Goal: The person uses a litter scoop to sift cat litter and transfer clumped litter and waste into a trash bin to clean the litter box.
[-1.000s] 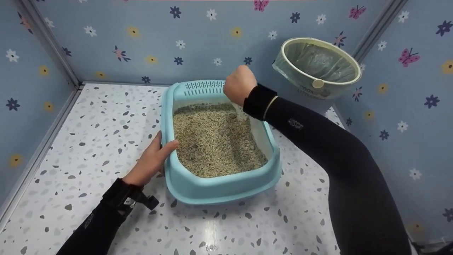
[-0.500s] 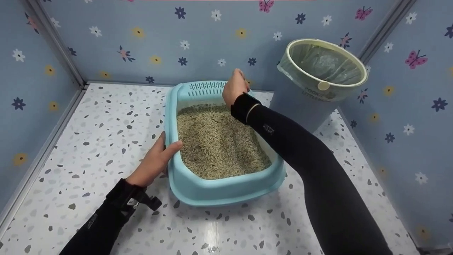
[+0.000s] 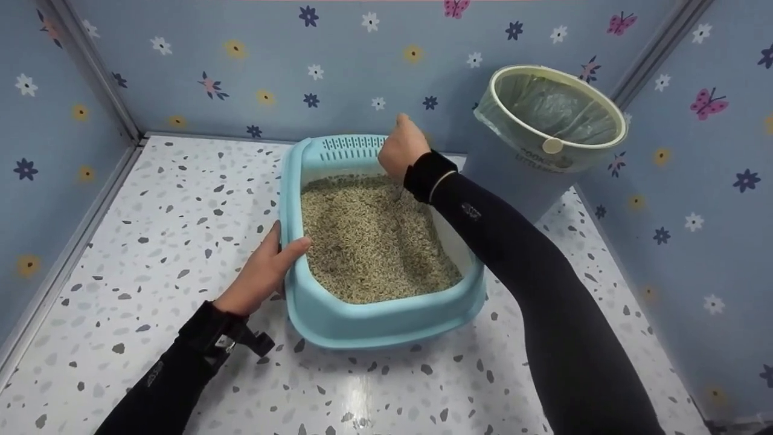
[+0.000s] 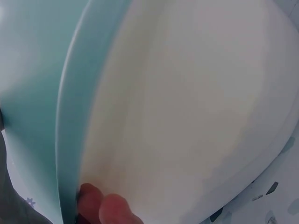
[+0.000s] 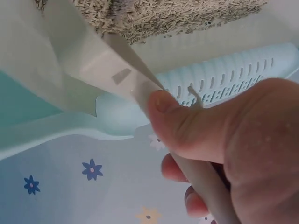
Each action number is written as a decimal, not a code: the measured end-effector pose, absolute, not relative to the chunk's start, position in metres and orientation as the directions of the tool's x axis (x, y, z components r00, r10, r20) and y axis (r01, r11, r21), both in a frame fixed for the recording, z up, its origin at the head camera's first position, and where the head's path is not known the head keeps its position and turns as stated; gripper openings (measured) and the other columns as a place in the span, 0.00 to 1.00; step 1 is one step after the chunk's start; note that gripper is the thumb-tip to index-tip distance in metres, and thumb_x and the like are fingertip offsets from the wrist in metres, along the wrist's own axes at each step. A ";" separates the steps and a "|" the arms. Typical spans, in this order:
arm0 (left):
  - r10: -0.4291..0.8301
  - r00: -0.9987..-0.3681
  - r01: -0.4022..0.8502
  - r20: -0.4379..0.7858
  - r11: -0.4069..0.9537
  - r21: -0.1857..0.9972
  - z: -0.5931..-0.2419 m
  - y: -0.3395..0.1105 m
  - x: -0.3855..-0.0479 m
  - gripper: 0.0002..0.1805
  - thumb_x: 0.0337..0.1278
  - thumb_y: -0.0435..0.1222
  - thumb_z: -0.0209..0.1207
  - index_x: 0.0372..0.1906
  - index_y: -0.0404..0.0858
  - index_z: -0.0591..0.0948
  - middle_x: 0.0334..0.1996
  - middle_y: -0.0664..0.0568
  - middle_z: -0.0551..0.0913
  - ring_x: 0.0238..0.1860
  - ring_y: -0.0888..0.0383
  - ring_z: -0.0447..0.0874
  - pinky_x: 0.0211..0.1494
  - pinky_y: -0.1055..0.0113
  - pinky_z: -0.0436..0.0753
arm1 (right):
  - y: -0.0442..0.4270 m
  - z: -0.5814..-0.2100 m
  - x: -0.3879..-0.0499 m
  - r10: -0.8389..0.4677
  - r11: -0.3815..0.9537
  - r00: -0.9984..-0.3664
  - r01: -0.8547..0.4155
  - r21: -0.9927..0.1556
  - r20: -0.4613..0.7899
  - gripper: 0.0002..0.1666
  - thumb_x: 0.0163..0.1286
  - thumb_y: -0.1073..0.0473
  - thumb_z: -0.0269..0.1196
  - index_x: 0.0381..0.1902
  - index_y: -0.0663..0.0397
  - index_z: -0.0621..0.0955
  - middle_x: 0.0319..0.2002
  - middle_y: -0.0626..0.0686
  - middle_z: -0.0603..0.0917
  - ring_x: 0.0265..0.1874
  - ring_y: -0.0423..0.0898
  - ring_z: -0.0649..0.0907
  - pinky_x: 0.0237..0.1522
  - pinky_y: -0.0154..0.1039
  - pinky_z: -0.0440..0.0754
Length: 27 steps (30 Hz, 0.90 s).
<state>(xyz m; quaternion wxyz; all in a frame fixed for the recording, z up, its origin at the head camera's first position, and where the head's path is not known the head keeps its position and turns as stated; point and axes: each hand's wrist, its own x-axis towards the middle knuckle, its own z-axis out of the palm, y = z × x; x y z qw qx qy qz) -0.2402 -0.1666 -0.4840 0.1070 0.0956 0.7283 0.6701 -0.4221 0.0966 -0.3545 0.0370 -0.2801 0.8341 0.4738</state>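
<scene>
A light blue litter box (image 3: 386,323) holds tan pellet litter (image 3: 362,241), heaped in uneven ridges. My left hand (image 3: 259,275) grips the box's left rim, thumb on top and fingers outside below; in the left wrist view two fingertips (image 4: 114,207) show under the rim. At the back right of the box, my right hand (image 3: 406,148) holds a pale litter scoop (image 5: 110,65). Its handle runs through the curled fingers, with the thumb lying along it. The scoop points down toward the litter near the right wall; its far end is out of frame.
A tall bin (image 3: 513,175) with a cream rim and a bag liner stands right of the box, against the back wall. Flowered blue panels (image 3: 241,72) close in the back and both sides. Speckled white floor (image 3: 151,254) surrounds the box.
My right forearm has dropped and shifted left, the hand turning at the wrist and then back a little. Litter along the right side is disturbed. My left hand keeps its hold on the rim.
</scene>
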 end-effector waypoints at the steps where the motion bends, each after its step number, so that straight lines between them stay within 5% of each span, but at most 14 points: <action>1: 0.282 -0.959 -0.004 -0.027 0.080 0.997 -0.484 -0.167 -0.241 0.51 0.84 0.56 0.59 0.94 0.51 0.43 0.90 0.38 0.49 0.82 0.36 0.63 0.80 0.33 0.69 | 0.097 -0.354 -0.421 -0.451 0.402 -0.835 -0.506 0.763 -0.316 0.26 0.90 0.62 0.52 0.24 0.45 0.70 0.26 0.50 0.76 0.34 0.51 0.74 0.81 0.57 0.64; 9: 0.281 -0.959 -0.003 -0.028 0.087 0.996 -0.484 -0.166 -0.240 0.50 0.84 0.56 0.59 0.94 0.53 0.43 0.89 0.36 0.51 0.77 0.32 0.71 0.74 0.33 0.77 | 0.103 -0.349 -0.427 -0.572 0.475 -0.788 -0.543 0.692 -0.226 0.27 0.86 0.68 0.55 0.22 0.47 0.65 0.21 0.47 0.66 0.29 0.48 0.67 0.65 0.51 0.70; 13: 0.276 -0.961 0.000 -0.026 0.094 0.996 -0.483 -0.166 -0.240 0.50 0.84 0.56 0.59 0.94 0.52 0.43 0.88 0.36 0.53 0.76 0.31 0.73 0.73 0.34 0.79 | 0.111 -0.348 -0.432 -0.602 0.522 -0.775 -0.564 0.640 -0.192 0.27 0.86 0.64 0.57 0.21 0.47 0.66 0.20 0.48 0.67 0.28 0.49 0.68 0.67 0.53 0.71; 27: 0.271 -0.962 0.000 -0.025 0.092 0.996 -0.483 -0.166 -0.241 0.50 0.84 0.56 0.59 0.94 0.53 0.44 0.87 0.35 0.55 0.72 0.30 0.77 0.70 0.35 0.82 | 0.127 -0.352 -0.443 -0.639 0.653 -0.752 -0.641 0.403 -0.161 0.20 0.73 0.63 0.61 0.21 0.48 0.69 0.21 0.47 0.64 0.29 0.51 0.65 0.50 0.52 0.60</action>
